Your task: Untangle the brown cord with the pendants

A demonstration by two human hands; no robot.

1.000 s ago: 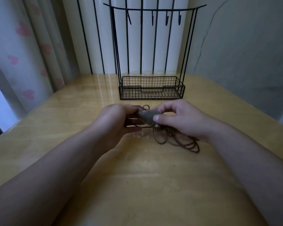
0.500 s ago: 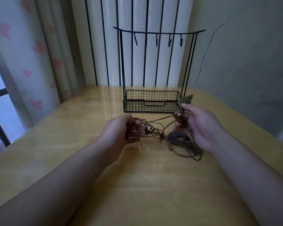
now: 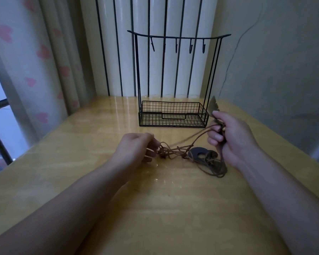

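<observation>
A tangled brown cord [image 3: 175, 152] lies on the wooden table [image 3: 155, 208] between my hands. My left hand [image 3: 136, 148] pinches the knotted left end of the tangle just above the table. My right hand [image 3: 232, 138] is raised to the right and grips a strand with a leaf-shaped pendant [image 3: 213, 105] sticking up above its fingers. Two cord strands run taut from the tangle up to that hand. A dark flat ring-shaped pendant [image 3: 201, 155] rests on the table amid loops of cord below my right hand.
A black wire rack [image 3: 173, 115] with a mesh basket and a top bar of several hooks stands at the table's back. Behind it are a white radiator and window bars. A curtain with pink hearts hangs at the left, a grey wall at the right.
My right hand has lifted the leaf pendant up and to the right, drawing strands taut out of the bundle. The ring pendant has come to rest on the table. My left hand stays at the knot.
</observation>
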